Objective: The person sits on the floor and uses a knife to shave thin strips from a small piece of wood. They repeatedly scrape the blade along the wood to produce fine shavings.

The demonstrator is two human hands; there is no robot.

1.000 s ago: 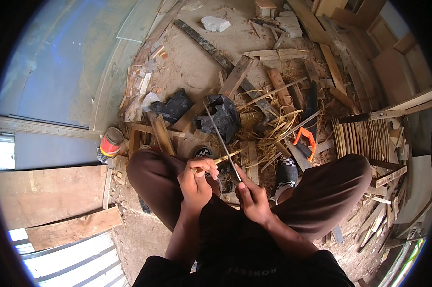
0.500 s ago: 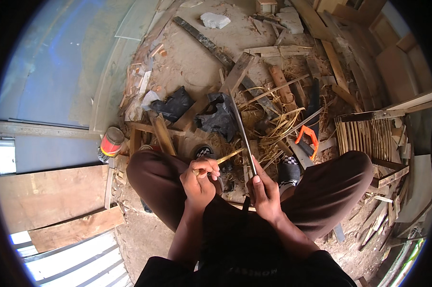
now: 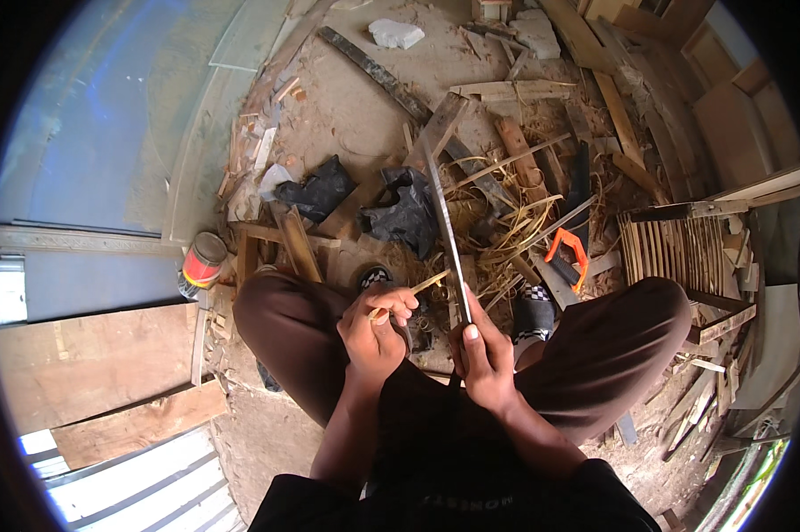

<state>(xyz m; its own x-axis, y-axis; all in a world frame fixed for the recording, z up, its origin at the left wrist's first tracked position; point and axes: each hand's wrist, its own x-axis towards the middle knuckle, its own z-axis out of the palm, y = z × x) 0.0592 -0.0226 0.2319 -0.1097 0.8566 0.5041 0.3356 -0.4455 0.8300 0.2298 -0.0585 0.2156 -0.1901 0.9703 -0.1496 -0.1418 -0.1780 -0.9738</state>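
Observation:
My left hand (image 3: pixel 373 335) is closed around a thin pale strip of bamboo or wood (image 3: pixel 432 283). One end of the strip points up to the right, close to the blade. In my right hand (image 3: pixel 487 356) is a long, narrow machete-like blade (image 3: pixel 446 222), gripped at its near end with the thumb on top; the handle is mostly hidden by the fingers. The blade reaches away from me above the litter of shavings (image 3: pixel 519 239). Both hands are between my bent knees.
An orange-handled saw (image 3: pixel 581 257) lies by my right foot. Black plastic bags (image 3: pixel 404 213) and wood offcuts (image 3: pixel 524 160) litter the ground ahead. To the left stands a red and yellow can (image 3: pixel 206 257); a slatted wooden frame (image 3: pixel 675 253) is at the right.
My left hand has turned slightly, and the strip's far end has shifted a little toward the blade. My right hand and the blade have moved slightly left.

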